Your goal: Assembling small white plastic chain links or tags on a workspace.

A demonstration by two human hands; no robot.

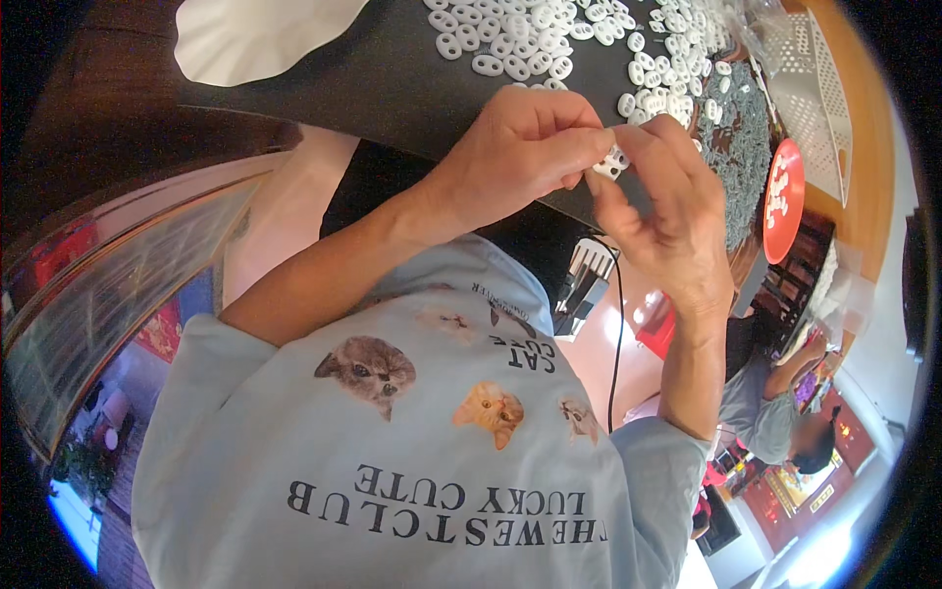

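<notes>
Above the near edge of the dark table (392,93), both of my hands are brought together on a small white oval piece with holes (612,165). My left hand (535,142) pinches it between thumb and fingers from the left. From the right, the thumb and fingers of my right hand (672,196) close on the same piece. My fingertips cover part of it, so its full shape is hidden. Just beyond my hands lie many loose white oval pieces with two holes (515,39), with another heap of white pieces (667,74) farther right.
A white wavy-edged dish (255,39) stands at the far left. Right of my hands are a heap of small grey parts (736,147), a red plate (783,221) with white bits, and a white perforated basket (824,108). A black cable (618,334) hangs below. Another person (770,412) sits at right.
</notes>
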